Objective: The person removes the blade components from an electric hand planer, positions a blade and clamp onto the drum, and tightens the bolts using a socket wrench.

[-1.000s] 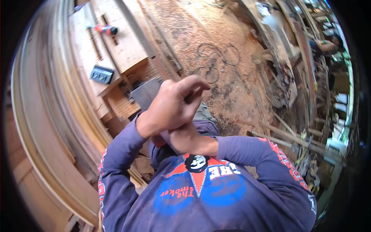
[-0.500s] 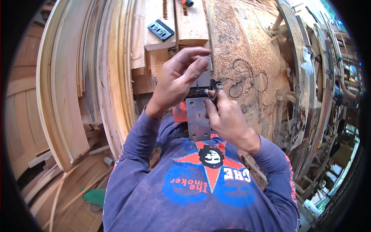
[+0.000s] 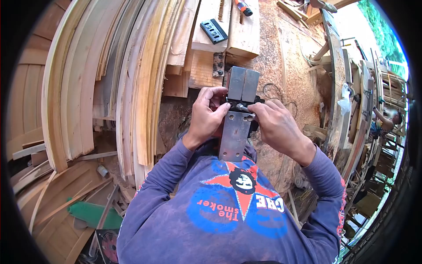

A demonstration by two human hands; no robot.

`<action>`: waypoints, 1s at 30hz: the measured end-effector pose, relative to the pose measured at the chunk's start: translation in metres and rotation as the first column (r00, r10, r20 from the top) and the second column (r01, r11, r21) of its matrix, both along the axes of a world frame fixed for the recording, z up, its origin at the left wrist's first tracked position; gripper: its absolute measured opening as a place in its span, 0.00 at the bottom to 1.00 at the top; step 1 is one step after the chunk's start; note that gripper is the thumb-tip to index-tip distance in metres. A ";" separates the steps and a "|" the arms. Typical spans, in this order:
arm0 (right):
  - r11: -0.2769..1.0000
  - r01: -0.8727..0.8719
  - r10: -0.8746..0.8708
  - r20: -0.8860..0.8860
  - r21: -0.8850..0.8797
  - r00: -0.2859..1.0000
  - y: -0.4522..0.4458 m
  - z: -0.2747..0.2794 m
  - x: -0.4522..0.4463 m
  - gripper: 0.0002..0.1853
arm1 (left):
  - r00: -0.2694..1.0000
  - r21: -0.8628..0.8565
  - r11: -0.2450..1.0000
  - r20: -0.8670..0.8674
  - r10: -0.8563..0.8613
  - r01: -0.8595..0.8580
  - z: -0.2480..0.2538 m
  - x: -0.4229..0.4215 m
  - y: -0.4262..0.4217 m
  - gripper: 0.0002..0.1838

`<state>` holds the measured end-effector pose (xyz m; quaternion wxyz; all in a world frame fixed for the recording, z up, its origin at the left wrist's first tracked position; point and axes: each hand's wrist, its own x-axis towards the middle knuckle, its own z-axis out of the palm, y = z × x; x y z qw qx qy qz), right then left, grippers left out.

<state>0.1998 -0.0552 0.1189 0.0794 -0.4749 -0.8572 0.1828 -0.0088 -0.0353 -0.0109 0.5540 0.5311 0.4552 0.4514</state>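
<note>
A metal machine with two flat steel plates (image 3: 235,134) stands right in front of my body, with a dark slot holding bolts between the plates. My right hand (image 3: 279,125) is closed on a small metal wrench (image 3: 245,108), whose end meets a bolt in the slot. At the slot's left end, my left hand (image 3: 207,115) has its thumb and fingers pinched together at the edge; whatever lies between them is too small to make out.
Long wooden boards (image 3: 149,83) stand stacked at the left. Beyond the machine, wooden blocks (image 3: 244,37) carry a black slotted part (image 3: 214,31) and an orange-black tool (image 3: 243,7). A cable lies on the shavings at right. Another person (image 3: 387,121) is at far right.
My left hand has come down from above the plate to the slot's left end, its fingers closing. The wrench has tilted from upright to nearly flat in my right hand. The view has shifted.
</note>
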 end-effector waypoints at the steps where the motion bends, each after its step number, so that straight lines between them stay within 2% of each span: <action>1: 0.998 -0.050 0.045 0.100 0.043 0.994 0.000 0.001 -0.001 0.14 | 1.000 -0.024 1.000 -0.002 -0.019 0.019 -0.001 -0.002 0.001 0.22; 2: 0.991 -0.103 0.084 0.201 0.082 0.976 0.000 0.002 -0.002 0.15 | 0.999 -0.047 0.998 -0.004 -0.038 0.037 -0.002 -0.003 0.001 0.22; 5: 0.967 -0.211 0.163 0.287 0.144 0.944 0.000 0.005 -0.008 0.13 | 0.999 -0.077 0.997 0.046 -0.015 0.019 -0.003 -0.002 -0.001 0.22; 6: 0.967 -0.230 0.175 0.377 0.106 0.909 -0.002 0.010 -0.010 0.12 | 0.999 -0.074 0.997 0.046 -0.011 0.014 -0.002 -0.002 -0.001 0.22; 7: 0.966 -0.235 0.179 0.378 0.108 0.908 0.001 0.014 -0.012 0.12 | 1.000 -0.055 0.998 0.024 -0.013 0.014 -0.001 -0.002 -0.002 0.22; 9: 0.821 -0.471 0.274 0.500 0.324 0.822 0.004 0.019 -0.015 0.13 | 1.000 -0.038 0.999 0.002 -0.010 0.010 0.002 -0.002 -0.005 0.22; 12: 0.748 -0.559 0.280 0.593 0.358 0.755 0.004 0.018 -0.016 0.16 | 0.996 0.196 0.980 -0.085 0.027 -0.010 0.006 -0.003 -0.012 0.24; 14: 0.711 -0.599 0.280 0.634 0.368 0.721 0.006 0.022 -0.020 0.17 | 0.991 0.254 0.967 -0.133 0.015 0.019 0.008 -0.006 -0.022 0.25; 16: 0.773 -0.554 0.280 0.618 0.309 0.735 0.010 0.025 -0.024 0.14 | 0.985 0.376 0.926 -0.171 0.030 0.037 0.009 -0.006 -0.025 0.26; 17: 0.773 -0.555 0.281 0.617 0.308 0.735 0.012 0.029 -0.025 0.14 | 0.985 0.375 0.926 -0.171 0.031 0.036 0.010 -0.004 -0.024 0.26; 19: 0.968 -0.250 0.201 0.538 0.017 0.818 0.015 0.036 -0.027 0.10 | 0.974 0.471 0.880 -0.222 0.051 0.061 0.012 0.003 -0.020 0.25; 20: 0.968 -0.250 0.202 0.539 0.018 0.818 0.017 0.036 -0.027 0.10 | 0.977 0.446 0.893 -0.209 0.033 0.065 0.013 0.007 -0.018 0.25; 22: 0.977 0.062 -0.008 0.254 -0.203 0.967 0.024 0.035 -0.027 0.14 | 0.970 0.506 0.858 -0.241 0.043 0.087 0.009 0.013 -0.013 0.24; 23: 0.922 0.187 -0.153 0.124 -0.339 0.980 0.027 0.034 -0.026 0.17 | 0.960 0.559 0.821 -0.273 0.055 0.112 0.008 0.017 -0.010 0.23; 24: 0.915 0.207 -0.154 0.175 -0.347 0.972 0.028 0.026 -0.023 0.22 | 0.968 0.562 0.822 -0.243 0.055 0.094 0.010 0.021 -0.007 0.18; 25: 0.916 0.207 -0.153 0.178 -0.343 0.972 0.029 0.024 -0.020 0.22 | 0.969 0.565 0.820 -0.240 0.057 0.091 0.007 0.024 -0.005 0.18; 27: 0.849 0.218 -0.117 0.231 -0.482 0.966 0.030 0.025 -0.019 0.22 | 0.987 0.574 0.816 -0.160 0.027 0.070 -0.002 0.028 -0.001 0.14; 28: 0.850 0.220 -0.121 0.230 -0.478 0.966 0.030 0.026 -0.017 0.22 | 0.993 0.580 0.814 -0.115 0.036 0.037 -0.003 0.029 0.002 0.13; 30: 0.947 0.203 -0.176 0.124 -0.251 0.977 0.028 0.031 -0.011 0.18 | 0.994 0.577 0.816 -0.102 0.028 0.036 -0.004 0.029 0.001 0.14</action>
